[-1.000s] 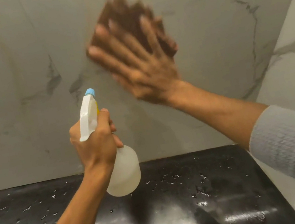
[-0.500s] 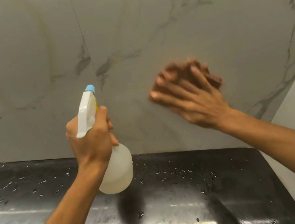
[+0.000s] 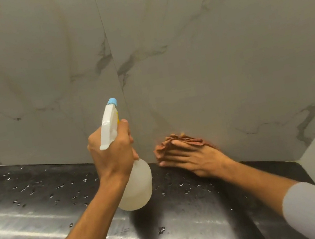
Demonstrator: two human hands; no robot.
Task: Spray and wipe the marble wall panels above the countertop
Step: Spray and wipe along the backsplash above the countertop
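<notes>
- My left hand (image 3: 113, 158) grips the bottle (image 3: 137, 188) above the worktop (image 3: 42, 213).
- My right hand (image 3: 193, 159), fingers straight, presses the cloth (image 3: 187, 140) on the wall (image 3: 227, 65) at the worktop's back edge, just right of the bottle.

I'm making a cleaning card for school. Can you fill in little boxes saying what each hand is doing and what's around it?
Left hand: grips the spray bottle near its top, blue nozzle tip aimed at the wall
Right hand: flat, straight fingers pressing a brown cloth on the wall
Cloth spot: low on the marble wall panel, just above the countertop
Countertop look: black, shiny, dotted with water drops
</notes>
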